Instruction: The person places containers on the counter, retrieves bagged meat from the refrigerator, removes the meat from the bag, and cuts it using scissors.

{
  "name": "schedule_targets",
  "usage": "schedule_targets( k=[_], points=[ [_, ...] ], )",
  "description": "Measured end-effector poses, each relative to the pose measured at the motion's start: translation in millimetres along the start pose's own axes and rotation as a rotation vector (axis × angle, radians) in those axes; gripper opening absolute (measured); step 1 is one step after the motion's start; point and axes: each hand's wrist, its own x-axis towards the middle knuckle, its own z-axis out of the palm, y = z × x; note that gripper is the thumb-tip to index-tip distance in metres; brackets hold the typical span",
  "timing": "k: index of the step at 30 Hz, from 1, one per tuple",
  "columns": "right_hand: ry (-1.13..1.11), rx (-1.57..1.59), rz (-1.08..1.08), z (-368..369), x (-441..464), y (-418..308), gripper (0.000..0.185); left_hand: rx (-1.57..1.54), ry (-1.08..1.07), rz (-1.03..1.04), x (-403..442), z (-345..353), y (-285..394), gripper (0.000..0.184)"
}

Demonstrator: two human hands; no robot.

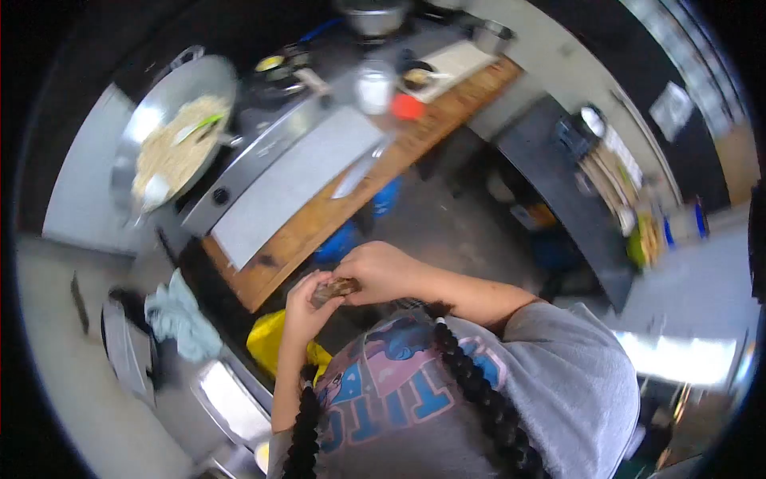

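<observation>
Both my hands meet in front of my chest around a small brown, rough-looking piece [336, 292]. My left hand [306, 307] holds it from the left with the fingers curled round it. From the right, my right hand [377, 271] grips its other end, with the fingers bent and partly hidden. Just beyond my hands is the wooden counter edge [299, 254], with a white board [295, 180] on it. A knife [359, 176] lies beside the board. Below my left hand hangs a yellow bag [270, 342].
A large metal pan [217, 84] of pale crumbly food stands at the upper left. A jar [374, 88], a red lid [408, 107] and a small bowl [416, 76] are at the counter's far end. Right is a dark table [558, 184]; lower left, a light-blue cloth [185, 319].
</observation>
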Motion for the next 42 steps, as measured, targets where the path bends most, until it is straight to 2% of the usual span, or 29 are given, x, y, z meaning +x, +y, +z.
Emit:
schedule_targets(
  k=[2,4,5,9,10,12,14,16,18,20,23,26,29,31,32,34,36,38,40,42],
  points=[
    [-0.022,0.055,0.150,-7.7,-32.0,-1.4,0.028,-0.025,-0.092,0.043,16.0,23.1,-0.6,0.037],
    [0.034,0.028,0.225,-13.1,-62.0,-1.7,0.028,-0.076,-0.314,0.013,25.0,43.0,7.6,0.032],
    [0.064,0.018,0.259,-14.9,-77.3,-3.8,0.028,-0.051,-0.371,0.074,30.2,55.1,21.9,0.030],
    [0.200,-0.006,0.362,-49.1,-148.0,-13.8,0.032,-0.091,-0.394,0.195,42.4,127.7,59.8,0.028],
    [0.283,0.101,0.362,-57.4,-169.9,-14.4,0.033,-0.089,-0.425,0.222,46.6,142.2,68.8,0.028],
    [0.396,0.196,0.370,-77.2,-214.9,-17.1,0.034,-0.264,-0.521,0.083,52.5,171.4,86.6,0.025],
    [0.478,0.352,0.393,-105.3,-267.6,-17.8,0.035,-0.221,-0.560,0.186,60.7,202.4,109.8,0.022],
    [0.471,0.340,0.429,-121.1,-322.0,-12.4,0.029,-0.499,-0.615,0.008,71.0,242.1,125.9,0.019],
    [0.524,0.457,0.506,-131.4,-375.8,-5.3,0.025,-0.553,-0.670,-0.048,82.4,287.5,149.4,0.019],
    [0.610,0.482,0.529,-134.8,-424.7,2.6,0.021,-0.352,-0.749,0.346,95.0,333.1,185.9,0.021],
    [0.671,0.630,0.501,-149.2,-496.6,16.4,0.014,-0.239,-0.909,0.383,101.0,404.6,236.9,0.026],
    [0.645,0.628,0.564,-168.5,-565.9,25.1,0.011,-0.289,-1.011,0.426,102.9,473.4,270.2,0.025],
    [0.723,0.469,0.496,-192.4,-623.6,24.0,0.012,-0.321,-1.027,0.389,108.2,525.7,296.1,0.024],
    [0.770,0.517,0.463,-199.9,-663.2,28.4,0.011,-0.414,-1.007,0.353,118.1,557.7,302.1,0.022],
    [0.818,0.560,0.434,-202.5,-680.9,30.7,0.011,-0.495,-0.996,0.288,122.6,572.7,302.8,0.021],
    [0.838,0.607,0.473,-204.5,-710.3,34.5,0.011,-0.721,-0.959,-0.039,130.2,598.1,307.7,0.020],
    [0.897,0.666,0.557,-204.6,-729.7,42.3,0.012,-0.667,-0.910,0.009,142.6,622.3,309.5,0.021],
    [0.905,0.600,0.524,-200.9,-742.3,57.5,0.014,-0.694,-0.950,0.044,149.7,642.0,315.1,0.022],
    [1.125,0.678,0.549,-188.6,-758.9,77.9,0.015,-0.684,-0.953,-0.036,153.9,658.1,326.6,0.021],
    [1.345,0.677,0.815,-178.7,-770.1,110.8,0.014,-0.627,-0.928,-0.031,162.4,681.4,329.4,0.021]
  ],
)
